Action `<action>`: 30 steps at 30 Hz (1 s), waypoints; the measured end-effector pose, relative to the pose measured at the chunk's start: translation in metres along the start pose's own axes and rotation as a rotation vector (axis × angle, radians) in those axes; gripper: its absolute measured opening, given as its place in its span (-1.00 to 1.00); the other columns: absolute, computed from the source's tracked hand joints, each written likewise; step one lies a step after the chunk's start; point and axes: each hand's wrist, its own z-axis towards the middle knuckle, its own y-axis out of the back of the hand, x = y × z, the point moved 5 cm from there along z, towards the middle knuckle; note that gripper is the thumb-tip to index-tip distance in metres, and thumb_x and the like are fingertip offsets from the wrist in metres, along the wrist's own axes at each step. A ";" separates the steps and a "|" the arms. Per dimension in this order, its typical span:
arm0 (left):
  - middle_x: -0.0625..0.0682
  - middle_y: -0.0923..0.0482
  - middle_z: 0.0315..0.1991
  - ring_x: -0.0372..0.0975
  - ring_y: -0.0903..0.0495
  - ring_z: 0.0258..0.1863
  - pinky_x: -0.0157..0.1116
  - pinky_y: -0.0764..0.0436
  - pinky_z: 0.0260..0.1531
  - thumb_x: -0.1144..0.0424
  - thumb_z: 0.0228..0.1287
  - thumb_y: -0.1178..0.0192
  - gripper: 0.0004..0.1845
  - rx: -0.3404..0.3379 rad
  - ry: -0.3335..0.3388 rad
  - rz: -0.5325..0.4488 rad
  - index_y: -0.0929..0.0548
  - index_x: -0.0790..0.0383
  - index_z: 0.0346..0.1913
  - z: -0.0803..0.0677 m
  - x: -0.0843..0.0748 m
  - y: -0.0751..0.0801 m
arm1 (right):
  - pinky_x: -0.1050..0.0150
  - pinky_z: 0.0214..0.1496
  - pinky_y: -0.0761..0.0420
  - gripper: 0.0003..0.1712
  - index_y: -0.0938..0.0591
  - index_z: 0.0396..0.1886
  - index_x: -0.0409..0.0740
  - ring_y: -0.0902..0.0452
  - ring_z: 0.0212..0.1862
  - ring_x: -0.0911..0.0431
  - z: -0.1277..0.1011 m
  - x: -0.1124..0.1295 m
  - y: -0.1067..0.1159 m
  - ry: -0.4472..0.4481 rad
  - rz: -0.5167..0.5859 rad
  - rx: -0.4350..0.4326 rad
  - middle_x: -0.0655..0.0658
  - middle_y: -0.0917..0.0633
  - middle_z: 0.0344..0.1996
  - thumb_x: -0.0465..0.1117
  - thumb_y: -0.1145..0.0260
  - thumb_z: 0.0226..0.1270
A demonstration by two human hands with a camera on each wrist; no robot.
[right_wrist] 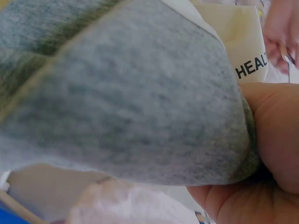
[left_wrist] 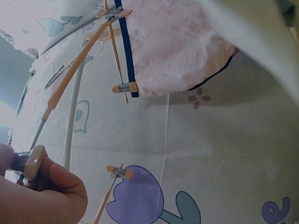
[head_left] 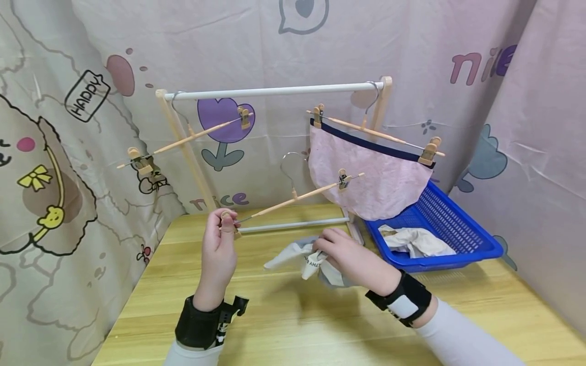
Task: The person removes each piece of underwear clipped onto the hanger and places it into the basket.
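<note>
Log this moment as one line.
left hand: pinches hanger clip | right hand: grips grey cloth | table

cartoon-print curtain walls (head_left: 412, 40), wooden table (head_left: 284, 325)

Black wrist straps (head_left: 201, 320) over pale grey sleeves (head_left: 462, 338).

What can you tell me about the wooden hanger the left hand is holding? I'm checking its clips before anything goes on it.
The hanger is a slim, light wooden bar with a silver wire hook on top and a wood-coloured clip near each end. It slants, the far end higher, above the wooden table and in front of the rack. The left hand pinches the near-end clip; the far clip holds nothing. No garment hangs on it.
</note>
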 end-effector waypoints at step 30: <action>-0.07 -0.40 -0.10 -0.31 -0.46 -0.09 -0.45 -0.43 0.04 0.15 0.70 0.21 -0.74 -0.106 -0.061 -0.075 -0.42 0.27 -0.02 0.007 -0.002 0.021 | 0.20 -0.10 -0.41 -0.52 -0.67 -0.14 -0.19 -0.50 -0.12 -0.06 -0.026 -0.033 0.102 -0.188 -0.074 -0.378 -0.20 -0.67 -0.16 -0.71 -0.42 0.01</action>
